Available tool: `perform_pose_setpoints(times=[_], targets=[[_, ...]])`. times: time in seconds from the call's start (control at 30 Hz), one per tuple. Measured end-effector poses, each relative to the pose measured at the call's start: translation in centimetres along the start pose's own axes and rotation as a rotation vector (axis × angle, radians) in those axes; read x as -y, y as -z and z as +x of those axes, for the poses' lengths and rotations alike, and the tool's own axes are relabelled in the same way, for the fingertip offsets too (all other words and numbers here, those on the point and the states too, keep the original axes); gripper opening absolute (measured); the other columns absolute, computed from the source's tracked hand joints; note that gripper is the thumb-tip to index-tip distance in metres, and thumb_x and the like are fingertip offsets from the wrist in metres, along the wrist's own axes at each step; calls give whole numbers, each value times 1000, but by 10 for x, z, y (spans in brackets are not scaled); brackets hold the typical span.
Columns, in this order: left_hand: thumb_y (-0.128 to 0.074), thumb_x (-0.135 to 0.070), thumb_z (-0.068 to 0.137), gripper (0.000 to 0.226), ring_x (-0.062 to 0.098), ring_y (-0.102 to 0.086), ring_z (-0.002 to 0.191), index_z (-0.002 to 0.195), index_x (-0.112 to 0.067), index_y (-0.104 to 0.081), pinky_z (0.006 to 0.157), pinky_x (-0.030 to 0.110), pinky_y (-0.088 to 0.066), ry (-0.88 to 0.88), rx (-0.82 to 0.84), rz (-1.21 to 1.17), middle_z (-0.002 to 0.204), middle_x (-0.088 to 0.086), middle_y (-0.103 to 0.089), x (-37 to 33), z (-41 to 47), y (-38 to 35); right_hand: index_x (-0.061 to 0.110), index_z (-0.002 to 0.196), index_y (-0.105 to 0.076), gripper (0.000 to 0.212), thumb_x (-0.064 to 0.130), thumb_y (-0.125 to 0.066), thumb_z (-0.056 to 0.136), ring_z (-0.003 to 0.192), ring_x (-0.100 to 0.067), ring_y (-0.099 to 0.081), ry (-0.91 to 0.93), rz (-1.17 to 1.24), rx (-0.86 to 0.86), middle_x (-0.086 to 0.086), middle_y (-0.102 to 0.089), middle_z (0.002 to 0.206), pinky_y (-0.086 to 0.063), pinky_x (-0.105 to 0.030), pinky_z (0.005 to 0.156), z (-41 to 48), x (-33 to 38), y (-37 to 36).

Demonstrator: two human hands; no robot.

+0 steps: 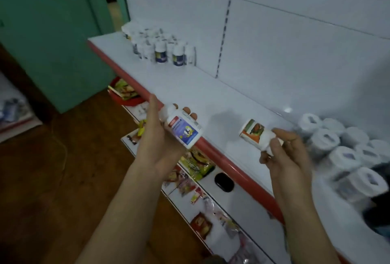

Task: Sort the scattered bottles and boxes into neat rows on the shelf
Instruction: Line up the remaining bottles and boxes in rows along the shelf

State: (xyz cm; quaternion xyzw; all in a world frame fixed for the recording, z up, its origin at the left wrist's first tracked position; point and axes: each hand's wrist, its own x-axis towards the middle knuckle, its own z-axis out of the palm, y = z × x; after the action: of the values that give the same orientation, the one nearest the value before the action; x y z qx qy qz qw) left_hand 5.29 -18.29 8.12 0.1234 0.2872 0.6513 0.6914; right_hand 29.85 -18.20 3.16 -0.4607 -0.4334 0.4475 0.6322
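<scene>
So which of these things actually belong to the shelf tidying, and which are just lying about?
Part of the job: blue-label bottle in the left hand; orange-label bottle in the right hand; far cluster of bottles; near cluster of white-capped bottles; white shelf.
Just lying about: snack packets on the lower shelf; red basin; small black object.

Head cam, down-fwd, close on shelf (pixel 211 95)

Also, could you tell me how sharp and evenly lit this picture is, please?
Head view: dim, bluish light; the far bottles and the white bottles at right are blurred; a small glare spot sits on the shelf; the blue-label bottle and orange-label bottle are sharper, print unreadable; the red edge bows slightly, wide lens.
</scene>
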Motion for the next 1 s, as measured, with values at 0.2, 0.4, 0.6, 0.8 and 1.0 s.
perform_pose_setpoints(times=[0.2, 0.4, 0.6, 0.8, 1.0], targets=[[-57, -11, 71, 28, 30, -63, 100, 98, -11, -63, 98, 50, -55, -210, 35, -123, 96, 10, -62, -83, 49, 64, 32, 106, -68, 16, 21, -61, 97, 80, -7, -65, 26, -132, 170, 13, -68, 107, -56, -26, 66, 63, -50, -126], [-52, -17, 77, 46, 27, -64, 104, 122, -10, -60, 94, 44, -54, -272, -120, 31, 107, 10, -67, -154, 108, 85, 25, 106, -63, 13, 15, -61, 98, 78, -3, -65, 67, -131, 275, 21, -67, 98, -54, -21, 63, 134, -73, -240], [-49, -26, 74, 50, 20, -67, 98, 120, -14, -64, 108, 44, -43, -295, -147, -52, 100, 5, -74, -199, 171, 103, 37, 108, -59, 26, 12, -62, 100, 83, -21, -67, 211, -236, 242, 16, -62, 108, -58, -31, 71, 198, -76, -310], [-49, -22, 72, 49, 27, -71, 92, 112, -11, -75, 90, 45, -51, -139, -128, -118, 111, 12, -72, -226, 252, 111, 26, 125, -62, 33, 13, -67, 96, 95, -12, -63, 278, -543, 289, 12, -59, 115, -54, -27, 79, 268, -94, -338], [-64, -22, 55, 57, 34, -67, 104, 109, -9, -78, 103, 53, -49, 2, 1, 20, 119, 16, -69, -272, 317, 123, 19, 126, -68, 35, 20, -75, 92, 102, -17, -59, 497, -1106, 665, 2, -62, 119, -49, -33, 90, 343, -84, -360]])
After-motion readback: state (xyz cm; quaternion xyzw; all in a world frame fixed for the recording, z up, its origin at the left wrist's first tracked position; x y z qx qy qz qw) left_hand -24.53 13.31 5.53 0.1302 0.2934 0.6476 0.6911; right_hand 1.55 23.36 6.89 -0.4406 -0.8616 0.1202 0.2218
